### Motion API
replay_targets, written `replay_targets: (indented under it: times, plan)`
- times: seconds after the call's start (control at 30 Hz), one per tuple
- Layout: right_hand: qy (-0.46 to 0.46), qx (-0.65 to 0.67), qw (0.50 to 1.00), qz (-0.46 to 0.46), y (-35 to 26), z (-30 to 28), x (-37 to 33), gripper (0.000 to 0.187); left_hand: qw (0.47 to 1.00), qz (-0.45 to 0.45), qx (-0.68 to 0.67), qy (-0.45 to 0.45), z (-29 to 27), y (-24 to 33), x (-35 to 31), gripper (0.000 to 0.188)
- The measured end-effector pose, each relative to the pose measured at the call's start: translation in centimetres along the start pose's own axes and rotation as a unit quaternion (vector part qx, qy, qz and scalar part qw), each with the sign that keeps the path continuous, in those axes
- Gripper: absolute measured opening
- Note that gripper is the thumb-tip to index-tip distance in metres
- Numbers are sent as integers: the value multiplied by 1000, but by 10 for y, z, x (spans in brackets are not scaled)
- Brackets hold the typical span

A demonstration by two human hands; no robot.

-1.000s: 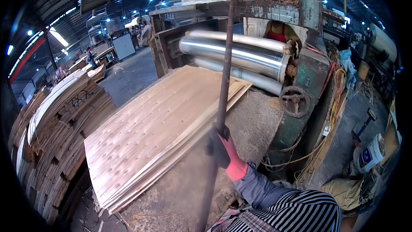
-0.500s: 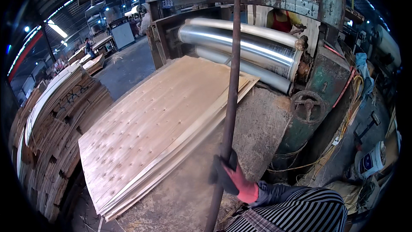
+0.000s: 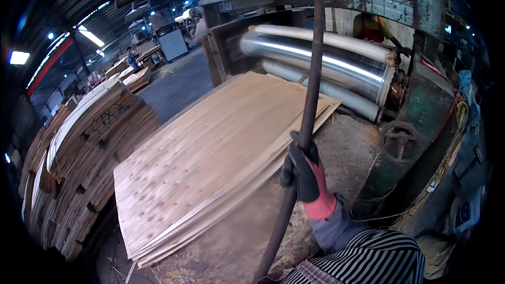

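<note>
Below, grimy platform (image 3: pixel 347 152) bears wood sheets (image 3: pixel 221 131); rod (image 3: pixel 314 68) above; dim hall (image 3: pixel 181 76) beyond.

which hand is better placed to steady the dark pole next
Probably the right hand: gloved in black and pink, it wraps around the dark pole, while the left hand is out of view.

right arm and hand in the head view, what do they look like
The right hand wears a glove, pink at the cuff, black over the fingers. Past the cuff comes a grey-blue sleeve, then black-and-white striped fabric.
</note>
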State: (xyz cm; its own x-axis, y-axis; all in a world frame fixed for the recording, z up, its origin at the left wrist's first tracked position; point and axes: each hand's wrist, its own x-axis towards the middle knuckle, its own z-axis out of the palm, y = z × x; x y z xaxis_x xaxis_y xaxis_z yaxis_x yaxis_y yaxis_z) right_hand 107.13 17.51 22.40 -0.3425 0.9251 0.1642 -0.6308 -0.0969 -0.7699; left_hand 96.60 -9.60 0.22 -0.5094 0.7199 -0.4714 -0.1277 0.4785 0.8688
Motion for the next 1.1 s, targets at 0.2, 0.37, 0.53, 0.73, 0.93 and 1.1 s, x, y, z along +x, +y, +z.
replay_targets:
  times: [0.2,0.37,0.53,0.73,0.93,1.1]
  plan:
    - [10,49,999,-21,-35,-13,55,32,999,-11,-41,-30,17,-3,-5,27]
    - [-4,59,997,-48,-52,-25,59,32,985,-67,-143,-73,35,-8,-7,27]
    - [-1,62,997,-34,-64,-26,57,29,995,25,-91,-9,17,-126,53,33]
    - [9,29,999,-34,-75,-41,53,28,994,61,-17,-87,43,-47,-5,21]
    - [-4,14,1000,-27,-84,-51,44,22,979,56,-113,-159,71,5,-53,24]
    - [-5,-4,999,-33,-83,-55,42,19,992,62,-13,-114,69,-15,-52,18]
